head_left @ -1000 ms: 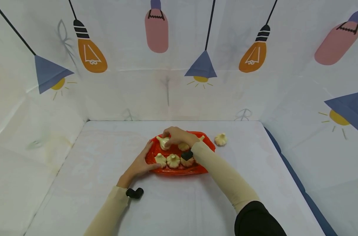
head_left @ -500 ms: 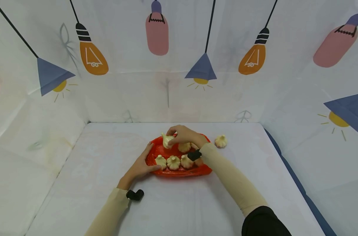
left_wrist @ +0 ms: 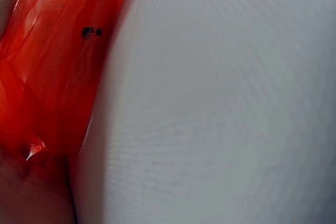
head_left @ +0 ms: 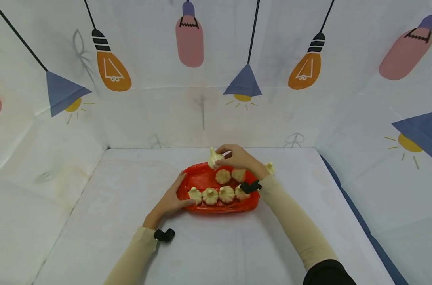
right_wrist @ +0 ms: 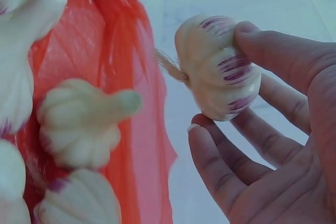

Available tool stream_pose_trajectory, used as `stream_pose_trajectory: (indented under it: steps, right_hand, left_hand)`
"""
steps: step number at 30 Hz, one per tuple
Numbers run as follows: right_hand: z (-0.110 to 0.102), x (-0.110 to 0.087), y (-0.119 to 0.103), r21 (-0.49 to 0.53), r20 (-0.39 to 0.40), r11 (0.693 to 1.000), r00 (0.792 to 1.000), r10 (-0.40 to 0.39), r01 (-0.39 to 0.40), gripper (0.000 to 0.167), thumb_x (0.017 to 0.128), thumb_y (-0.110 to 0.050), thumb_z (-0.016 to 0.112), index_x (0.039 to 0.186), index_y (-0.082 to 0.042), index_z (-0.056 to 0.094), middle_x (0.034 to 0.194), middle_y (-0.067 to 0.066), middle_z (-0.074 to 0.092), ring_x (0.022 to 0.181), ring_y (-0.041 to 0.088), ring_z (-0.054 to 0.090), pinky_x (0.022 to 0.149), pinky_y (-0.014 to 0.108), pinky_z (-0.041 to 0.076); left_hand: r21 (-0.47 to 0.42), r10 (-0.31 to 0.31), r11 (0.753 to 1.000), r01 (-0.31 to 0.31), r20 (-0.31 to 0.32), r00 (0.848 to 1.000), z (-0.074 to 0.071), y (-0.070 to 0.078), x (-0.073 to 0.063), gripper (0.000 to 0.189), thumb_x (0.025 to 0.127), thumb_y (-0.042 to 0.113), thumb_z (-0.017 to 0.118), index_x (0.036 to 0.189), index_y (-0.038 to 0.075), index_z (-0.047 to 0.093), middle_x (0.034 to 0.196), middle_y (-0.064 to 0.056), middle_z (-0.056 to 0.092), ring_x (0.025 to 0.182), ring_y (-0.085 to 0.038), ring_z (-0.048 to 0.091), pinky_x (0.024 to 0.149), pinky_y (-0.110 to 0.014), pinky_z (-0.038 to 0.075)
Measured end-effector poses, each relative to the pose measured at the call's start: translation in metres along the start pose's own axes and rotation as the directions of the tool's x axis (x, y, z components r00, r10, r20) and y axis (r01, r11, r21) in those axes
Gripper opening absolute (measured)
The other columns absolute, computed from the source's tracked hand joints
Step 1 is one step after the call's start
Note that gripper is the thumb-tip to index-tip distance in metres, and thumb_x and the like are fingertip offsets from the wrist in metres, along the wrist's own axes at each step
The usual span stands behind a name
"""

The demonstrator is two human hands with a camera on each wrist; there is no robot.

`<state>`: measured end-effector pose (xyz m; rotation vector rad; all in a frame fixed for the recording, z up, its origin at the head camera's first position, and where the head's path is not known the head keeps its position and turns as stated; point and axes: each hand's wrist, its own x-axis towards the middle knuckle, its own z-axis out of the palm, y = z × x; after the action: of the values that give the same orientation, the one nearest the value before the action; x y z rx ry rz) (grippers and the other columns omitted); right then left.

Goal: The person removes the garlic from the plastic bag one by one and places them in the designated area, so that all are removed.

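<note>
In the head view a garlic bulb [head_left: 214, 159] is pinched by my right hand [head_left: 242, 158], raised over the far rim of a red plastic-covered tray [head_left: 201, 181]. The right wrist view shows this bulb [right_wrist: 215, 72] tipped sideways between thumb and fingertips, its purple streaks and stringy roots visible. Several garlic bulbs [head_left: 226, 194] line the tray's near side, with two more behind them. My left hand [head_left: 171, 198] grips the tray's left end, thumb at the near edge and fingers along the side. In the left wrist view, red plastic [left_wrist: 58, 61] with black print hides most of that hand.
One loose garlic bulb [head_left: 270, 168] lies on the white table [head_left: 130, 178] right of the tray, partly behind my right wrist. White sheeting [head_left: 148, 114] printed with lamps and light bulbs rises at the back and sides.
My right hand has lifted the garlic bulb from the tray's back left and moved it right and away, over the far rim. The left hand stays in place.
</note>
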<state>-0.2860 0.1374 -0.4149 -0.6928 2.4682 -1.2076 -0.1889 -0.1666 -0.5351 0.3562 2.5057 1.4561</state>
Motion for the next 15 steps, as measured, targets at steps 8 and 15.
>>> stream_pose_trajectory:
  steps: [8,15]
  right_hand:
    - [-0.015,-0.020,0.004,0.044,-0.090,0.998,0.995,0.047,-0.043,0.048,0.093,-0.034,0.077,0.135,-0.015,0.065,0.140,0.011,0.062,0.119,0.035,0.065,0.095,0.048,0.058]
    - [-0.024,-0.035,0.013,0.065,-0.136,0.997,0.989,0.055,-0.047,0.049,0.093,-0.037,0.077,0.135,-0.016,0.064,0.142,0.008,0.061,0.125,0.036,0.062,0.102,0.053,0.055]
  left_hand:
    - [0.007,-0.005,1.000,0.005,0.001,1.000,0.000,0.000,0.001,0.118,0.077,0.051,0.087,0.167,0.022,0.017,0.175,0.000,0.005,0.160,-0.033,0.012,0.125,-0.063,0.021]
    - [0.005,0.011,1.000,-0.011,0.003,1.000,0.000,0.001,0.001,0.116,0.078,0.050,0.087,0.167,0.021,0.017,0.175,-0.002,0.005,0.160,-0.035,0.011,0.124,-0.063,0.021]
